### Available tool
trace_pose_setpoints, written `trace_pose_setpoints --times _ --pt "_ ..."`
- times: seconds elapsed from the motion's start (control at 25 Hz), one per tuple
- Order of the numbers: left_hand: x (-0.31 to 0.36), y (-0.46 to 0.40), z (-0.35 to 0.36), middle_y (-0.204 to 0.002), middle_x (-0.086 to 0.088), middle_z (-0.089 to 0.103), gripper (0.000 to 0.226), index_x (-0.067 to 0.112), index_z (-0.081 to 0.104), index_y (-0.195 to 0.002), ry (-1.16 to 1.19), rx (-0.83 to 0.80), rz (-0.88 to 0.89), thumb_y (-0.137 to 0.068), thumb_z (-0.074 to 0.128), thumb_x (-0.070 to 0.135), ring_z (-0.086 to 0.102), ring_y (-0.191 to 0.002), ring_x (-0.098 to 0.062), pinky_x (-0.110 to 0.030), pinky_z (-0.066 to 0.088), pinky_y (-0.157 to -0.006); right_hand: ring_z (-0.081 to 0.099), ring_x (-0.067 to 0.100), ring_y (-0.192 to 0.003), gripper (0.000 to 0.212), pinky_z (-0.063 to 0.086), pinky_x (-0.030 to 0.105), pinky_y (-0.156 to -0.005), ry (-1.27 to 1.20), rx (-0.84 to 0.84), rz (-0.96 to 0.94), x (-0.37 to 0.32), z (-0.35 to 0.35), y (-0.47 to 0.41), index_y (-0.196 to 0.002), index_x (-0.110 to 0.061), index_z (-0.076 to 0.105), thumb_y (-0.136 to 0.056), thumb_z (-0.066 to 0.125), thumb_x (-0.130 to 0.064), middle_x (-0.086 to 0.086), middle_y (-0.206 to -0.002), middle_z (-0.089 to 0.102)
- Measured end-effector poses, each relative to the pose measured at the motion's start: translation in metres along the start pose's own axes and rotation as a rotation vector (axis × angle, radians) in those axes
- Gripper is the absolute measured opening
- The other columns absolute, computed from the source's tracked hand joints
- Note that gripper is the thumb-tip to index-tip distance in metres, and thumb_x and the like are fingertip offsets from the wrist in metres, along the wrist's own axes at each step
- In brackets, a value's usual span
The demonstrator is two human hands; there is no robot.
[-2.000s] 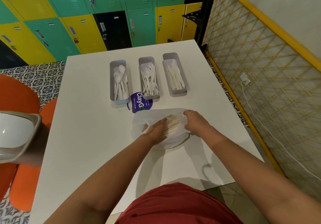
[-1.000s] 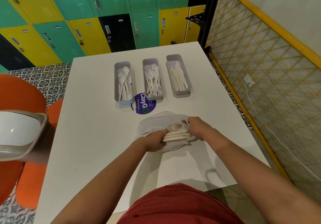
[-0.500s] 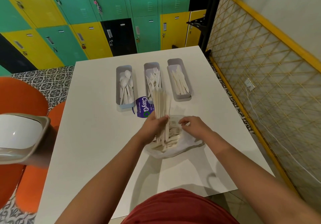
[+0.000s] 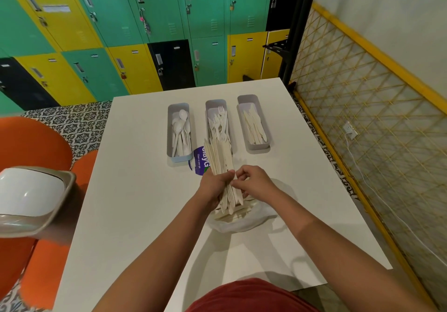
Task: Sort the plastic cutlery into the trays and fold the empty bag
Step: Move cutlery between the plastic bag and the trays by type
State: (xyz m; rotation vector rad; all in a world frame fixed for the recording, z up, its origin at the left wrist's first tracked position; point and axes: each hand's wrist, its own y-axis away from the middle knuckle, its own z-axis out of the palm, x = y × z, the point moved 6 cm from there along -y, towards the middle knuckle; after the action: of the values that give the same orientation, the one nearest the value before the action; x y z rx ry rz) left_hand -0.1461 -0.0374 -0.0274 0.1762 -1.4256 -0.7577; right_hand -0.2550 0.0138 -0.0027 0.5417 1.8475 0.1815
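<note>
Three trays (image 4: 254,145) part-filled; left hand (image 4: 212,188) grips a cutlery bundle (image 4: 220,159) above the bag (image 4: 238,223), right hand (image 4: 254,184) pinching one piece (more remains inside; bag unfolded)

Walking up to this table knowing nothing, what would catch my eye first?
Probably the fan of white plastic cutlery gripped upright in the left hand at the table's middle, the right hand picking at it above a crumpled plastic bag. Beyond stand three grey trays, with spoons, forks and knives. Green, yellow and black lockers fill the background.
</note>
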Motion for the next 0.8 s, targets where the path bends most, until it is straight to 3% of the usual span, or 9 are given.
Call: trace_pose_setpoints --times 0.08,0.24,0.36,0.44,0.56,0.64,0.8 --pt "-0.001 0.001 -0.003 -0.108 -0.024 0.065 0.040 0.001 0.052 -0.124 -0.028 0.013 0.003 -0.085 0.060 0.001 0.066 -0.096 -0.036 -0.043 0.057 -0.078 0.056 0.014 -0.060 0.014 0.051 0.024 -0.052 -0.023 -0.007 0.026 0.002 0.002 -0.002 -0.080 -0.011 0.056 -0.081 0.069 -0.007 0.001 -0.066 0.052" --pt "0.000 0.004 -0.009 -0.109 -0.021 0.065 0.044 0.002 0.052 -0.125 -0.057 0.002 -0.004 -0.082 0.055 -0.008 0.065 -0.097 -0.033 -0.034 0.056 -0.073 0.058 0.020 -0.069 0.016 0.051 0.031 -0.061 -0.049 -0.006 0.067 0.007 0.002 -0.006 -0.074 -0.016 0.056 -0.084 0.066 -0.008 0.004 -0.070 0.058" --pt "0.003 0.004 -0.015 -0.112 -0.019 0.064 0.047 0.003 0.051 -0.126 -0.095 0.030 -0.018 -0.080 0.054 -0.008 0.063 -0.098 -0.031 -0.029 0.054 -0.069 0.060 0.018 -0.072 0.015 0.050 0.028 -0.056 -0.108 -0.003 0.086 0.008 0.002 -0.007 -0.076 -0.017 0.056 -0.085 0.064 -0.008 0.008 -0.082 0.064" --pt "0.004 0.004 -0.019 -0.111 -0.019 0.062 0.047 0.002 0.050 -0.126 -0.111 0.058 -0.025 -0.080 0.056 -0.006 0.061 -0.097 -0.030 -0.029 0.053 -0.069 0.059 0.015 -0.071 0.015 0.050 0.027 -0.057 -0.127 0.007 0.085 0.007 0.003 -0.008 -0.078 -0.019 0.058 -0.086 0.062 -0.007 0.004 -0.079 0.063" --pt "0.006 0.004 -0.022 -0.112 -0.020 0.062 0.042 0.001 0.051 -0.124 -0.092 0.077 -0.028 -0.082 0.056 -0.005 0.061 -0.099 -0.031 -0.031 0.052 -0.074 0.059 0.019 -0.079 0.012 0.054 0.036 -0.071 -0.140 0.038 0.112 0.012 0.003 -0.012 -0.086 -0.017 0.061 -0.089 0.055 -0.007 0.001 -0.080 0.062" --pt "0.009 0.005 -0.022 -0.106 -0.017 0.063 0.038 0.002 0.053 -0.120 -0.075 0.079 -0.034 -0.083 0.056 -0.005 0.061 -0.093 -0.028 -0.028 0.051 -0.069 0.058 0.022 -0.082 0.013 0.054 0.039 -0.076 -0.128 0.059 0.144 0.016 0.000 -0.016 -0.086 -0.017 0.060 -0.088 0.053 -0.005 0.002 -0.082 0.060" --pt "0.011 0.002 -0.021 -0.107 -0.018 0.062 0.034 0.001 0.053 -0.118 -0.015 0.100 -0.078 -0.084 0.056 -0.005 0.060 -0.092 -0.027 -0.030 0.049 -0.069 0.060 0.027 -0.079 0.012 0.050 0.035 -0.069 -0.140 0.119 0.216 0.022 -0.009 -0.025 -0.082 -0.014 0.056 -0.086 0.050 -0.005 0.009 -0.089 0.061"
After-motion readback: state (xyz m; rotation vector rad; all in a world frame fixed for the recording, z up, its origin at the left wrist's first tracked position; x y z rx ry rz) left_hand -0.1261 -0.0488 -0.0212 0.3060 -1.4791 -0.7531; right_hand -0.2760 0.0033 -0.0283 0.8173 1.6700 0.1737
